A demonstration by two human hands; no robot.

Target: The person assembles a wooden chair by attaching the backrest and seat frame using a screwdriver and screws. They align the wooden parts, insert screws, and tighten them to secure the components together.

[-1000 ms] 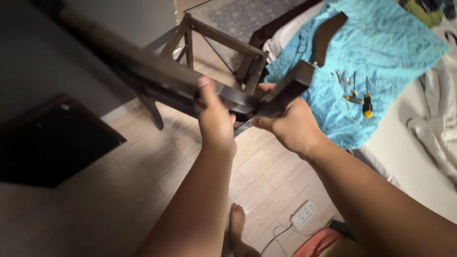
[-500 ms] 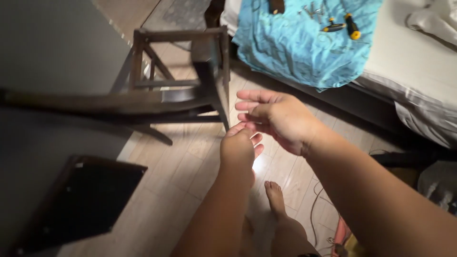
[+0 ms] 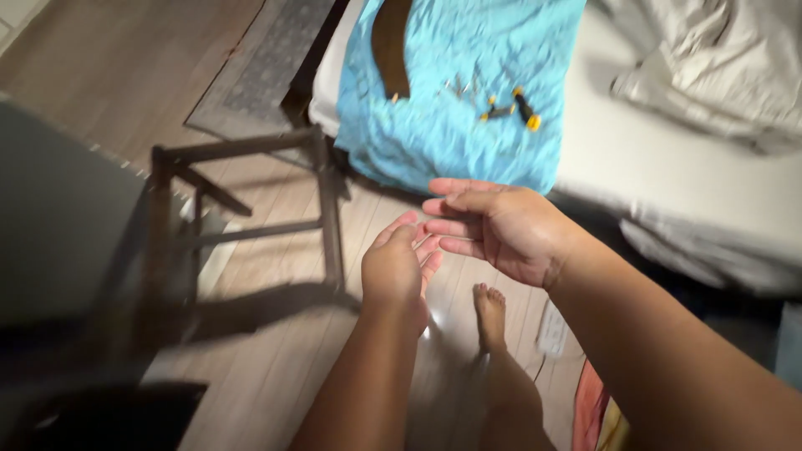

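Note:
My left hand (image 3: pixel 399 269) and my right hand (image 3: pixel 501 227) hover close together over the wooden floor, both empty with fingers spread, fingertips nearly touching. To their left a dark wooden chair frame (image 3: pixel 251 217) stands on the floor, out of my grip. Beyond my hands a blue cloth (image 3: pixel 455 92) lies on a bed; on it rest a dark wooden piece (image 3: pixel 393 46), a black and yellow screwdriver (image 3: pixel 526 108), a smaller tool (image 3: pixel 496 110) and some small screws (image 3: pixel 458 85).
The white mattress (image 3: pixel 668 159) with crumpled bedding (image 3: pixel 718 67) fills the upper right. A patterned rug (image 3: pixel 267 67) lies on the floor at the back. My bare foot (image 3: pixel 489 316) is below my hands, next to a white power strip (image 3: pixel 553 330). A dark flat panel (image 3: pixel 58 225) blurs the left edge.
A second ago both hands gripped the dark chair frame. They have let go of it; the frame now stands on the floor to the left and my hands hang empty.

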